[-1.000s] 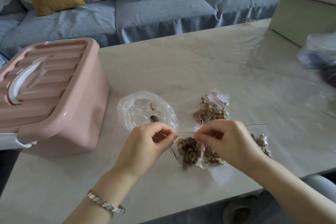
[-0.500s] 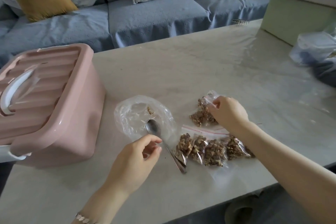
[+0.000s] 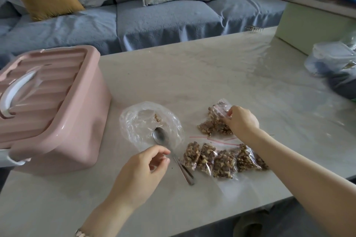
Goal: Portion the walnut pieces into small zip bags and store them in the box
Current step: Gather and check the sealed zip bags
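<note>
The right hand [image 3: 241, 121] pinches the top edge of a filled zip bag [image 3: 215, 123]. The left hand [image 3: 142, 171] hangs loosely curled, holding nothing, just beside the spoon [image 3: 169, 150]. A row of filled bags [image 3: 221, 158] lies along the near table [image 3: 212, 75] edge, its long axis left to right. The big bag [image 3: 146, 121] looks almost empty, so portioning seems nearly done. The pink box [image 3: 50, 106] remains closed; storing is left.

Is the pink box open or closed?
Closed. The ridged lid sits flat on the pink box, white handle lying down on top.
</note>
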The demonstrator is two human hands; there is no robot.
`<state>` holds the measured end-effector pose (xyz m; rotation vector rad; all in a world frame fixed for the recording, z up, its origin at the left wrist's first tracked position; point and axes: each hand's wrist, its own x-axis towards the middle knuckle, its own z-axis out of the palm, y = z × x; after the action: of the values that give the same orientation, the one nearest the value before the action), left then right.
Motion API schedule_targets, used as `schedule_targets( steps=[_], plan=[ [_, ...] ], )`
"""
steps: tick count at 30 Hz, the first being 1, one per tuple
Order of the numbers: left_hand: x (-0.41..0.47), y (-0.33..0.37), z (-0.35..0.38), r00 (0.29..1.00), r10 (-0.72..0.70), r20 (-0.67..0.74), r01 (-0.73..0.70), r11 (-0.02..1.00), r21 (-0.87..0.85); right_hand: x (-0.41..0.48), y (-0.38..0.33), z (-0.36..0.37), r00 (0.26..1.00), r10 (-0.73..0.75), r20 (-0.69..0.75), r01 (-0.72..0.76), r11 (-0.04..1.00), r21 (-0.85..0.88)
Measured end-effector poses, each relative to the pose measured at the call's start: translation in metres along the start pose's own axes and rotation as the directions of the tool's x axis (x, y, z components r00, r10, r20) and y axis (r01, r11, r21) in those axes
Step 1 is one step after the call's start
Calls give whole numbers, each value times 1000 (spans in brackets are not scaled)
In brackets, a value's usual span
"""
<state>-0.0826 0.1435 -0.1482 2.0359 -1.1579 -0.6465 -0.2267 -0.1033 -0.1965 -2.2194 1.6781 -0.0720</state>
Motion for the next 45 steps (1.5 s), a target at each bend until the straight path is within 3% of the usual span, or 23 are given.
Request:
schedule_targets(
  steps=[4, 8, 11, 16, 22, 27, 36, 45],
  plan=[
    [3, 3, 0, 1000, 22, -6, -22, 1000, -6, -18, -4, -15, 981, -195, -8, 194, 965, 178],
    [16, 11, 2, 995, 92, -37, -93, 996, -15, -50, -13, -41, 876, -464, -134, 483, 844, 235],
    [28, 24, 7, 988, 144, -61, -149, 986, -81, -73, -20, -62, 825, -523, -212, 564, 786, 255],
    [37, 47, 13, 994, 103, 47, -74, 906, -416, -108, -35, -82, 822, -545, -166, 550, 682, 482],
    [27, 55, 11, 998, 67, 20, -41, 798, -602, -120, -38, -76, 854, -517, -62, 423, 621, 660],
    [24, 50, 8, 999, 50, 20, -29, 816, -577, -121, -38, -73, 852, -523, 35, 384, 668, 638],
    [22, 56, 1, 999, 32, 30, -6, 775, -632, -125, -39, -74, 850, -525, -43, 388, 569, 725],
    [21, 56, -2, 997, 54, 52, -13, 807, -591, -124, -39, -68, 825, -537, -176, 507, 566, 651]
  ],
)
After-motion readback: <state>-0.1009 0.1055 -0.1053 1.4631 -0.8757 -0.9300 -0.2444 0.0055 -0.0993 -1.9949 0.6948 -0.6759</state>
